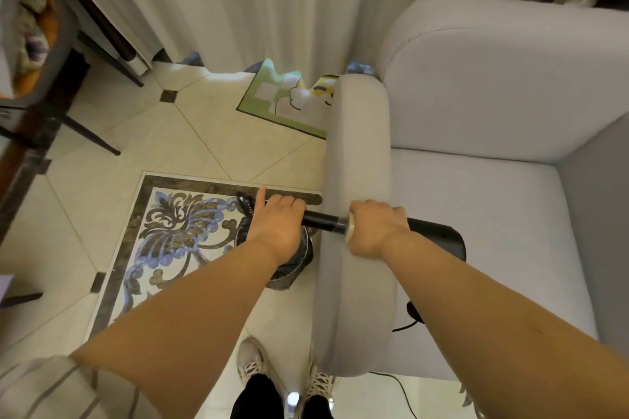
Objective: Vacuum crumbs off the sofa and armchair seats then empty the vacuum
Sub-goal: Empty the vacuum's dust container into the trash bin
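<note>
The person stands at the armchair's (476,231) near arm, shoes (252,367) on the tiled floor (102,214). The right hand (376,228) grips the vacuum (439,236) by its body over the armrest. The left hand (277,224) curls round the nozzle end, forefinger out, above a bin (292,269) on the floor. This looks like the emptying step: keep the opening squarely over the bin, twist gently. No writing is readable; a cartoon mat (292,102) lies beyond, by the curtain (255,0).
</note>
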